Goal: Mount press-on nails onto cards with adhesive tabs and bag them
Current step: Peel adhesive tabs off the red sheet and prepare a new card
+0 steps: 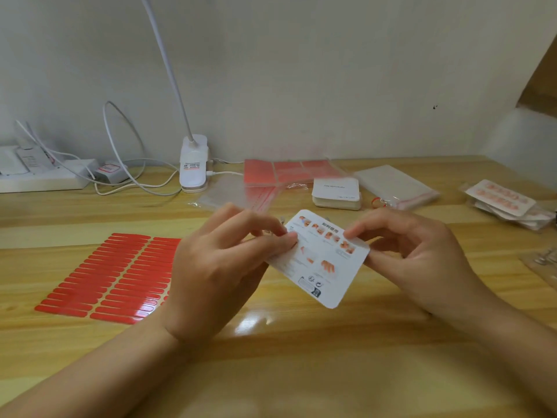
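At the centre of the frame both hands hold a white card (pixel 319 259) up over the wooden table (pixel 301 351), its printed instruction side facing the camera and tilted toward the lower right. The left hand (pixel 224 267) has its fingers curled, thumb and fingertips pinching the card's left edge; the right hand (pixel 419 254) pinches the upper right edge between thumb and forefinger, the other fingers curled behind. Left of the hands a sheet of red tabs (pixel 108 276) lies flat on the table. In the upper middle sit more red sheets (pixel 289 171), with a stack of cards (pixel 336 193) just right of them and clear bags (pixel 394 185) beside that. Bagged sets (pixel 506 203) lie at the right edge. A white lamp (pixel 193 162) stands in the upper left, cables (pixel 120 164) beside it.
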The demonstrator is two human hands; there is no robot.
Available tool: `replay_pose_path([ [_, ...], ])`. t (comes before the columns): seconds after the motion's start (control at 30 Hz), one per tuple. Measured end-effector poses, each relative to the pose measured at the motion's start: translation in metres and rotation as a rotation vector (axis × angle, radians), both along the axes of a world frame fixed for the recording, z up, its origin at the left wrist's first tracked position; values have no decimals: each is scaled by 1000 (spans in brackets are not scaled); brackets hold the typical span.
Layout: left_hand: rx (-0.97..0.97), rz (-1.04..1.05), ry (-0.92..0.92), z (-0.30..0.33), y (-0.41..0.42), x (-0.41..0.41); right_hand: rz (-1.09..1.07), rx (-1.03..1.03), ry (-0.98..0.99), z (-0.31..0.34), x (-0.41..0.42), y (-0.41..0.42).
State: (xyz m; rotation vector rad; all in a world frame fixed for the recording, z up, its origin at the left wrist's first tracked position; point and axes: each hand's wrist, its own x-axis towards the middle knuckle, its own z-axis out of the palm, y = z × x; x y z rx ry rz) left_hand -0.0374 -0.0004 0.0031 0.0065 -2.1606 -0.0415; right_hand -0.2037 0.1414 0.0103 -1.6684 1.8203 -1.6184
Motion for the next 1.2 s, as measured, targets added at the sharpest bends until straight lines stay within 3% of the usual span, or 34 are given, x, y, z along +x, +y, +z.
replay_pose_path([
  [0.1, -7, -5, 27, 0, 0, 0, -21, -59, 171, -1, 0, 1],
  [0.17, -2, -17, 42, -2, 0, -1, -11, -72, 179, -1, 0, 1],
  [0.43, 58, -47, 74, -6, 2, -6, 102, -67, -261, 0, 4, -6],
  [0.6, 77, -72, 83, -9, 0, -8, 101, -87, -314, 0, 6, -8],
  [0.93, 98, -10, 41, -10, 0, -10, 52, -141, -190, 1, 8, -7],
  [1.2, 113, 9, -54, -11, 3, -10, -217, -237, 221, -5, 2, -3],
])
